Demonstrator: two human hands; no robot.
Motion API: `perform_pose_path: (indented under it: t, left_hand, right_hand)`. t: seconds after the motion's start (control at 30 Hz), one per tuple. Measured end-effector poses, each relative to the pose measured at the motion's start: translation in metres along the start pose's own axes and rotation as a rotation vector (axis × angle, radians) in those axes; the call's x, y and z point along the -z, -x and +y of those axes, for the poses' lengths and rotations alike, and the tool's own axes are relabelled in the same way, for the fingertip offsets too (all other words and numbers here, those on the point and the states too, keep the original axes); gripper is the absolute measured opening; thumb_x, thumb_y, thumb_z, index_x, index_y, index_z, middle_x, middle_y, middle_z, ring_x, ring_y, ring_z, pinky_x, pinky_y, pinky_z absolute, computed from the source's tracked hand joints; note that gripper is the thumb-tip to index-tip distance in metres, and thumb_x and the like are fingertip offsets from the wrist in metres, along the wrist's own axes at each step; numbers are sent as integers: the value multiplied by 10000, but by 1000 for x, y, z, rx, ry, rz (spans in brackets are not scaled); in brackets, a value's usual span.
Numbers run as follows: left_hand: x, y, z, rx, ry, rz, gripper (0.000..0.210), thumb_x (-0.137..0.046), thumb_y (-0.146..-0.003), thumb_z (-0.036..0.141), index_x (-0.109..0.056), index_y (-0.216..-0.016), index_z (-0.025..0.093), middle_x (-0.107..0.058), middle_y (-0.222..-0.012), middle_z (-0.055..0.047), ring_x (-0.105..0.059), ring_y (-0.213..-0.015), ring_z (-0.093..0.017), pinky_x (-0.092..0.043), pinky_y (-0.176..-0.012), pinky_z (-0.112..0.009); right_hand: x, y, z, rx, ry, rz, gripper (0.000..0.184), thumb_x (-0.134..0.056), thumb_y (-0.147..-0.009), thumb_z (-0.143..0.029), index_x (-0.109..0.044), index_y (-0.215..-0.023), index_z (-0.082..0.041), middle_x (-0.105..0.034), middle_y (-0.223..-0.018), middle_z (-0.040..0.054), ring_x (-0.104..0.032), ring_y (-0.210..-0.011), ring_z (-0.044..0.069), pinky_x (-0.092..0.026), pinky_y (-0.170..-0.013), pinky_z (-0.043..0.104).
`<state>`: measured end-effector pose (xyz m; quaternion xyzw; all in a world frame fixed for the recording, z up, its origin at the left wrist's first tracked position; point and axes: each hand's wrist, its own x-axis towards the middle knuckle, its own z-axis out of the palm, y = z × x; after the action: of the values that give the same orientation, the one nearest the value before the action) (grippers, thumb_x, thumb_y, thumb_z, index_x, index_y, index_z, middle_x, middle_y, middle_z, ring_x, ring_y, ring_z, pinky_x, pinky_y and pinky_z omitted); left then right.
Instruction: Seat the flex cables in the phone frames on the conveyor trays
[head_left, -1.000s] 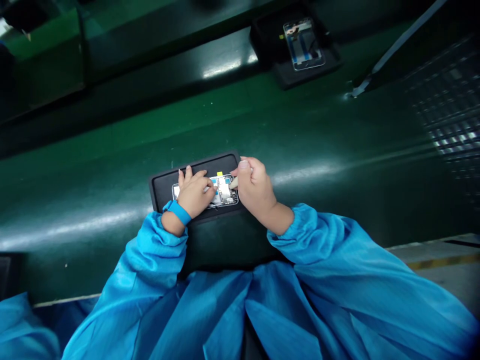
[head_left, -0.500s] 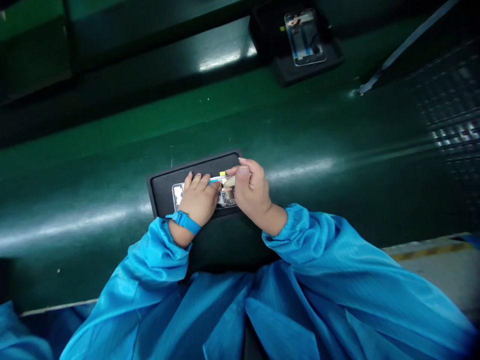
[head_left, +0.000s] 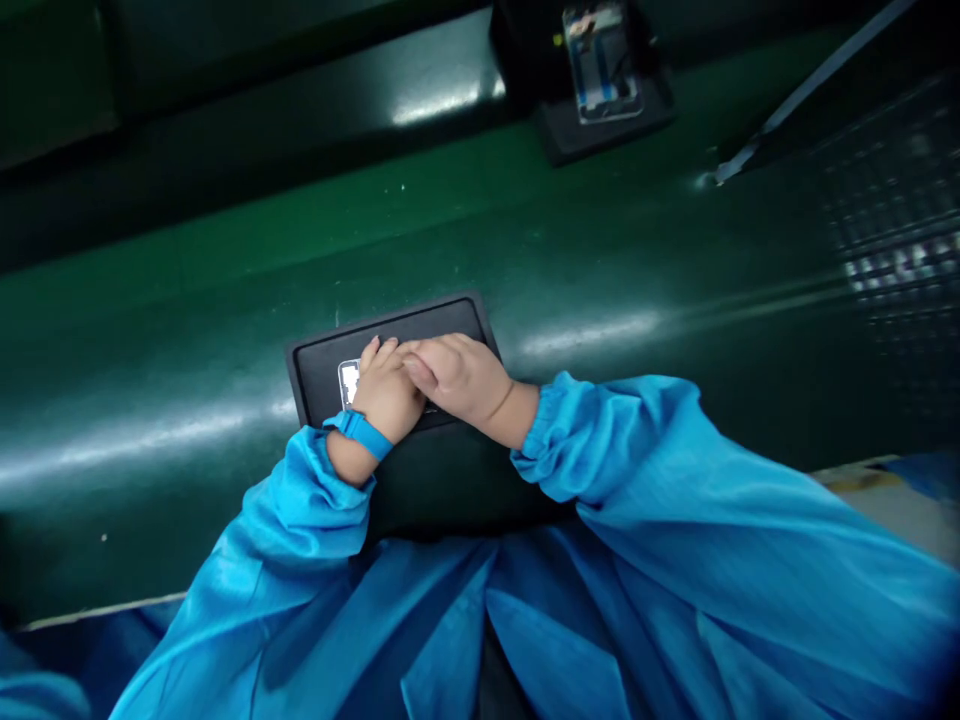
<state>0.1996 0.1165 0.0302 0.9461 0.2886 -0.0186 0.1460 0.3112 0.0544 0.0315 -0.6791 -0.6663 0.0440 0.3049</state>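
Green bench (head_left: 187,330), black tray (head_left: 316,372): silver-rimmed device (head_left: 350,384), white-patched, mostly hidden

Glossy green workbench (head_left: 187,320), whitish streaks of reflected light (head_left: 165,445), pale floor (head_left: 904,508) lower right

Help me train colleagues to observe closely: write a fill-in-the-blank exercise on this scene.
1. The left hand wears a ____ strap at its wrist.
2. The tray under that hand is coloured ____.
3. The device in this tray shows a pale end nearer the ____ hand.
4. A second device lies near the picture's ____ edge.
Missing words: blue; black; left; top.
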Motion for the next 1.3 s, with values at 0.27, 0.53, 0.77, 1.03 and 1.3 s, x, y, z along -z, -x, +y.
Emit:
perform_pose_path:
  t: [0.27, 0.53, 0.77, 1.03, 1.3]
  left_hand:
    - [11, -9, -1, 100, 108, -19, 181, -514, -793, 198, -658, -901, 222, -613, -1105, -30, -486, -1116, -226, -308, -1022, -434]
    - [8, -15, 5, 181, 132, 57, 57, -580, -710, 188, -622, -672, 199, -650, -861, -32, -552, -960, -217, -377, -928, -381]
    - [9, -18, 9, 229, 123, 38, 90, -556, -714, 158, -639, -713, 192, -654, -833, -32, -556, -931, -215, -377, -921, -377]
    - [14, -16, 9, 209, 111, 9, 69, -566, -723, 199, -630, -698, 204, -642, -852, -29, -542, -954, -213, -369, -927, -374]
    - [9, -15, 16, 243, 112, -7, 131, -526, -745, 197, -657, -751, 194, -636, -928, -62, -521, -1004, -244, -313, -971, -472]
  right_hand:
    - [1, 5, 13, -637, -596, 356, 387, -269, -902, -479, -464, -1071, -189, -638, -775, 10, -599, -539, 121, -503, -521, 256]
    - [-2, 5, 3, -657, -537, 438, 355, -301, -883, -455, -478, -1040, -191, -654, -788, 35, -640, -712, 158, -520, -649, 294]
    - [-5, 7, 5, -619, -478, 461, 343, -307, -878, -441, -490, -1029, -193, -666, -805, 49, -640, -734, 174, -516, -648, 307]
    - [-8, 6, 4, -635, -494, 457, 374, -302, -871, -461, -495, -1038, -187, -661, -826, 62, -636, -779, 186, -509, -707, 327]
    - [-7, 9, 4, -672, -503, 444, 370, -328, -856, -447, -501, -1029, -169, -663, -772, 61, -636, -731, 181, -496, -670, 312]
